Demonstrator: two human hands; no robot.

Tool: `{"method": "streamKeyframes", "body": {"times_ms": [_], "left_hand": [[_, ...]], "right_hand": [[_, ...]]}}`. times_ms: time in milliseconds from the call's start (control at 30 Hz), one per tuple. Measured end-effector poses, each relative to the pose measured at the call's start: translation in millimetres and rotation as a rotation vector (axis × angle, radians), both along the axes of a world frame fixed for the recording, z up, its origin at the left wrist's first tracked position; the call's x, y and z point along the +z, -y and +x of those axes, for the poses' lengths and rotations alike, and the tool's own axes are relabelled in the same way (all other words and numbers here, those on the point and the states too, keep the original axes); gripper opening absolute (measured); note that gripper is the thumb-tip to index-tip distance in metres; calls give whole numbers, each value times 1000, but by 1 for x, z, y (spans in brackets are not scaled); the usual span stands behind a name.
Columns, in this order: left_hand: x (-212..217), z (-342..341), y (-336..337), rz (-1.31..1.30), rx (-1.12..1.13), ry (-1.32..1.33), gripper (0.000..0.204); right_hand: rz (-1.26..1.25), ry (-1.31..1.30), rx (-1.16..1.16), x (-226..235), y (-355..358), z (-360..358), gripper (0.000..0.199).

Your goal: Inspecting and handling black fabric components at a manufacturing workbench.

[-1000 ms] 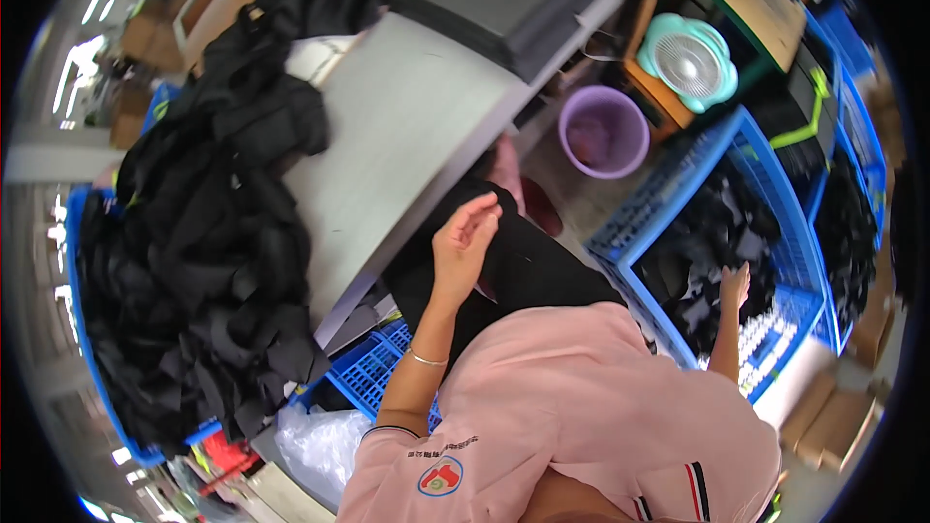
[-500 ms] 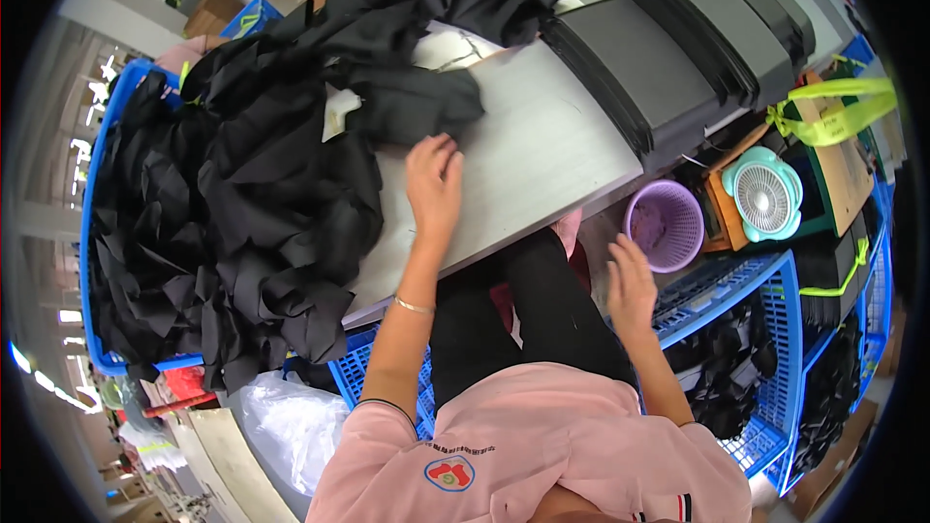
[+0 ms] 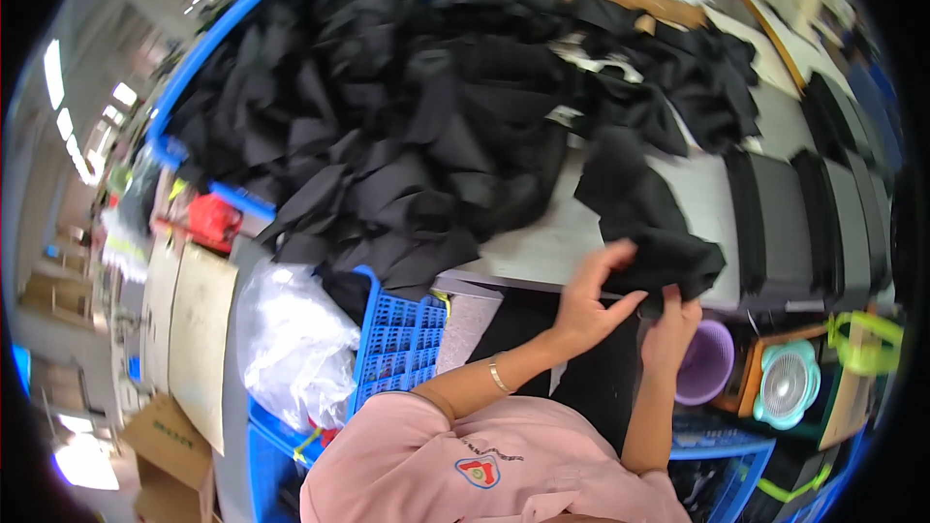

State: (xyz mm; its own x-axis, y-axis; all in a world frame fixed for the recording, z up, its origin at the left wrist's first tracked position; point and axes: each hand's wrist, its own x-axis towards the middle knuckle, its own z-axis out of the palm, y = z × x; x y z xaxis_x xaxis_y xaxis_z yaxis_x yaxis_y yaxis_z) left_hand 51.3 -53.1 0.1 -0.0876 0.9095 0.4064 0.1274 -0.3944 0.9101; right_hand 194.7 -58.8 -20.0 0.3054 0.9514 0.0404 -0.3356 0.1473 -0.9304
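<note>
A worker's right hand (image 3: 669, 337) pinches the lower edge of a black cloth piece (image 3: 651, 228), at twelve o'clock from the hands above the table's (image 3: 542, 250) near edge, while the left hand (image 3: 585, 306) is at its border with thumb and fingers apart, its hold impossible to tell. Handling appears unfinished: a large black fabric heap (image 3: 387, 150) lies loose at ten o'clock, while flat stacks (image 3: 783, 223) at two o'clock look orderly. Bare tabletop between heap and cloth leaves open room at ten o'clock.

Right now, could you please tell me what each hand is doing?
Left hand: open, fingertips at the black cloth piece.
Right hand: closed, holding that piece.
</note>
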Motion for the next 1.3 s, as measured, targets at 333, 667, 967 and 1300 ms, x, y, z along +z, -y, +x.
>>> {"method": "streamKeyframes", "body": {"times_ms": [333, 667, 967, 1300], "left_hand": [[-33, 9, -13, 149, -87, -152, 21], [1, 32, 60, 224, -478, -109, 4], [-2, 4, 55, 222, -634, -176, 6], [8, 11, 77, 252, -794, -233, 12]], "right_hand": [[271, 1404, -744, -37, 54, 1, 46], [139, 1060, 87, -24, 50, 14, 31], [193, 1046, 57, -6, 46, -18, 19], [142, 774, 89, 0, 14, -43, 16]]}}
